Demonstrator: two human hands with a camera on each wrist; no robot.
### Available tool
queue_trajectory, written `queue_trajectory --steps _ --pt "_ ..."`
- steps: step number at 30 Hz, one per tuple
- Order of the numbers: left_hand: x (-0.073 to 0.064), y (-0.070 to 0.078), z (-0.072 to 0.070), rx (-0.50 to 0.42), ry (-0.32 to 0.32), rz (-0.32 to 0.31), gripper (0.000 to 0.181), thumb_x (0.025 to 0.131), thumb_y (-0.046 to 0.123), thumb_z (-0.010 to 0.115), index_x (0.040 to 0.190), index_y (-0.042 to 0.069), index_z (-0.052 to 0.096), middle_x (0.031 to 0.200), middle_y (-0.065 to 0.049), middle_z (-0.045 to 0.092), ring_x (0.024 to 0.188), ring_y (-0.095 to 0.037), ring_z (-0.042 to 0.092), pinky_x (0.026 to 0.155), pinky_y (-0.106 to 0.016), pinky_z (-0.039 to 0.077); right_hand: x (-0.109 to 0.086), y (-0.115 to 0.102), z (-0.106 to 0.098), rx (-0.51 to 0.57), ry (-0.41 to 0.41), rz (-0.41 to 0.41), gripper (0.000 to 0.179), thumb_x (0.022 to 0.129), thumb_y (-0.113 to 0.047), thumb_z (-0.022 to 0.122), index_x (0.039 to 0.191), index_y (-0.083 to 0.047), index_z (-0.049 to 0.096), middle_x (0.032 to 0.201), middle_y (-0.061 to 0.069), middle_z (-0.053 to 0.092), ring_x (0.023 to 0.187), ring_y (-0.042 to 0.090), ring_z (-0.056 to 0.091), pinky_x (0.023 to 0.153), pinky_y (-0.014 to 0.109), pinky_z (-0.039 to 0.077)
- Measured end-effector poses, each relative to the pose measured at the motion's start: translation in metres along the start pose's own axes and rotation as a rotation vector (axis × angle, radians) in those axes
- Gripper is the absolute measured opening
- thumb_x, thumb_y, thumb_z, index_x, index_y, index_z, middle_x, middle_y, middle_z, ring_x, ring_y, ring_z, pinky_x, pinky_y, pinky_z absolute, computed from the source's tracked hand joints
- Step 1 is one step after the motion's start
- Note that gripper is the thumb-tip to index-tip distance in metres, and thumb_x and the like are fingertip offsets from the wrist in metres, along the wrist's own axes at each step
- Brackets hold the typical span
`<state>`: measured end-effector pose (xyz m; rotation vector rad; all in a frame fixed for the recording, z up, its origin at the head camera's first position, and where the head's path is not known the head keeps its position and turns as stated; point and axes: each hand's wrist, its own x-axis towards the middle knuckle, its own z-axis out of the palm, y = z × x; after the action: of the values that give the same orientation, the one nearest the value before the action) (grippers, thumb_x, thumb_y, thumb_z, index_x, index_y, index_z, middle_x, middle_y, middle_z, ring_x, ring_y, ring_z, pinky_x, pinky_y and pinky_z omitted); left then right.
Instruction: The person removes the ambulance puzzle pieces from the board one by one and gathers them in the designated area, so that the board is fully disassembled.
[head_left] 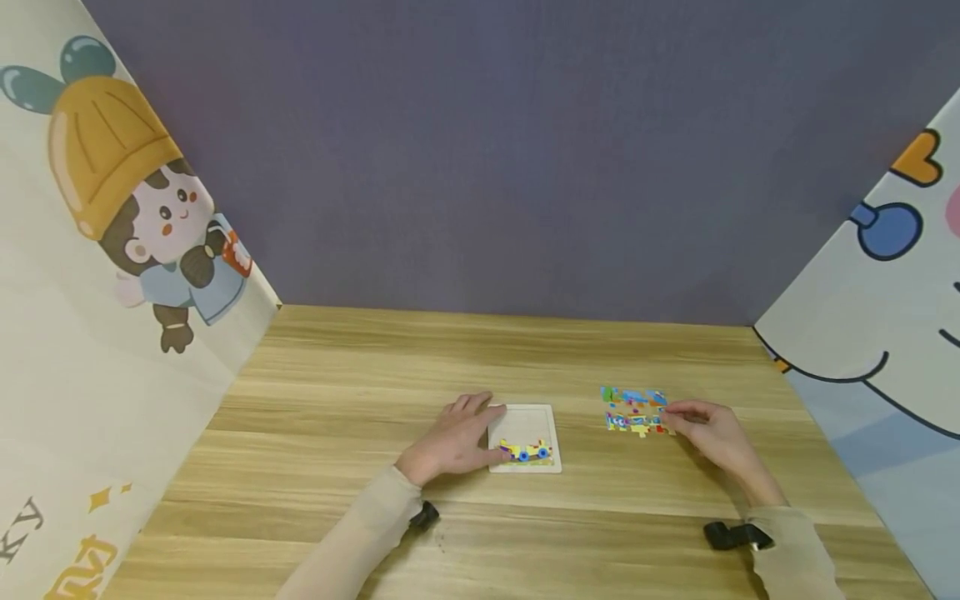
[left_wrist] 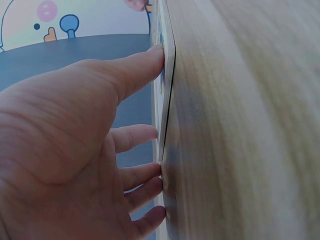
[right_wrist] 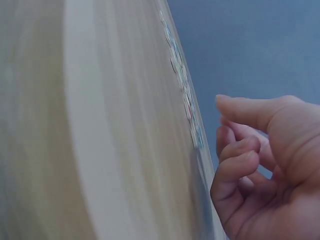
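Observation:
A small square white puzzle tray (head_left: 525, 422) lies on the table, with a yellow vehicle picture of joined pieces (head_left: 528, 452) along its near side. My left hand (head_left: 457, 437) rests at the tray's left edge. Its thumb (left_wrist: 142, 65) touches the tray, and its other fingers are spread along the side and the tabletop. To the right lies a group of colourful jigsaw pieces (head_left: 633, 421). My right hand (head_left: 708, 429) is at the right end of this group, thumb and index finger near each other, other fingers loosely curled. No piece shows between its fingertips in the right wrist view.
The wood-grain table (head_left: 337, 375) meets a dark grey-blue panel (head_left: 510, 167) at the back. Light side panels with cartoon figures stand left (head_left: 97, 375) and right (head_left: 825, 308). Each wrist carries a black camera mount.

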<state>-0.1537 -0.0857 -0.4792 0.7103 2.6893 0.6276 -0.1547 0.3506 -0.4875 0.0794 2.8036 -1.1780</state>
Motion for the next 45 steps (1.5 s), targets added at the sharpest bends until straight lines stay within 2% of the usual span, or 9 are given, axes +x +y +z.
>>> queue_trajectory --steps 3,5,7,12,18,27,37,45 --pt "0.0 0.001 0.0 -0.001 0.001 0.002 0.082 0.098 0.057 0.07 0.164 0.016 0.043 0.176 -0.016 0.026 0.162 -0.04 0.024 0.132 -0.063 0.022 0.0 -0.008 0.003 0.05 -0.004 0.013 0.049 0.102 -0.04 0.073 0.132 0.0 0.072 0.123 0.02 0.076 0.079 -0.002 0.059 0.063 0.022 0.051" --pt "0.0 0.001 0.0 -0.002 0.0 0.004 0.082 0.098 0.057 0.07 0.164 0.016 0.043 0.176 -0.016 0.026 0.163 -0.04 0.024 0.132 -0.063 0.022 0.0 -0.014 0.007 0.084 -0.004 0.019 0.049 0.102 -0.039 0.073 0.131 -0.001 0.071 0.119 0.017 0.076 0.066 0.002 0.056 0.055 0.026 0.049" --pt "0.0 0.001 0.0 0.0 0.0 0.006 0.081 0.099 0.056 0.07 0.164 0.016 0.043 0.176 -0.016 0.026 0.163 -0.04 0.024 0.132 -0.063 0.022 0.001 -0.02 0.012 0.111 -0.006 0.01 0.047 0.101 -0.038 0.074 0.13 0.0 0.072 0.116 0.016 0.076 0.06 0.007 0.052 0.051 0.028 0.046" --pt "0.001 0.001 0.0 0.006 0.002 0.006 0.081 0.099 0.057 0.069 0.164 0.016 0.043 0.176 -0.016 0.025 0.163 -0.04 0.024 0.132 -0.062 0.022 0.0 -0.034 0.026 0.128 -0.034 -0.021 0.041 0.101 -0.034 0.075 0.125 -0.002 0.074 0.121 0.017 0.075 0.063 0.007 0.054 0.05 0.026 0.047" --pt "0.002 -0.001 0.001 0.01 0.0 0.001 0.082 0.099 0.058 0.069 0.164 0.017 0.042 0.177 -0.016 0.025 0.163 -0.041 0.024 0.132 -0.062 0.021 -0.003 -0.051 0.039 0.127 -0.098 -0.059 0.034 0.1 -0.033 0.076 0.122 -0.006 0.075 0.11 0.012 0.075 0.062 0.007 0.053 0.052 0.025 0.047" --pt "0.0 0.0 0.001 0.022 0.008 0.011 0.081 0.099 0.057 0.069 0.163 0.015 0.044 0.175 -0.017 0.027 0.161 -0.039 0.027 0.132 -0.061 0.023 -0.004 -0.072 0.065 0.192 -0.186 -0.106 0.03 0.099 -0.024 0.077 0.12 -0.003 0.074 0.099 0.011 0.074 0.061 0.01 0.056 0.05 0.025 0.049" --pt "0.001 -0.002 0.003 0.028 0.012 0.01 0.082 0.098 0.058 0.069 0.163 0.015 0.044 0.175 -0.017 0.029 0.161 -0.038 0.029 0.132 -0.06 0.025 -0.006 -0.1 0.094 0.238 -0.252 -0.175 0.027 0.098 -0.021 0.078 0.117 -0.003 0.075 0.099 0.01 0.074 0.072 0.014 0.064 0.059 0.025 0.056" --pt "0.002 -0.002 0.003 0.051 0.021 0.011 0.081 0.098 0.059 0.069 0.162 0.015 0.046 0.174 -0.017 0.031 0.159 -0.038 0.031 0.13 -0.06 0.028 -0.006 -0.12 0.121 0.199 -0.325 -0.29 0.024 0.098 -0.022 0.077 0.113 -0.004 0.075 0.097 0.008 0.074 0.073 0.011 0.064 0.06 0.023 0.054"
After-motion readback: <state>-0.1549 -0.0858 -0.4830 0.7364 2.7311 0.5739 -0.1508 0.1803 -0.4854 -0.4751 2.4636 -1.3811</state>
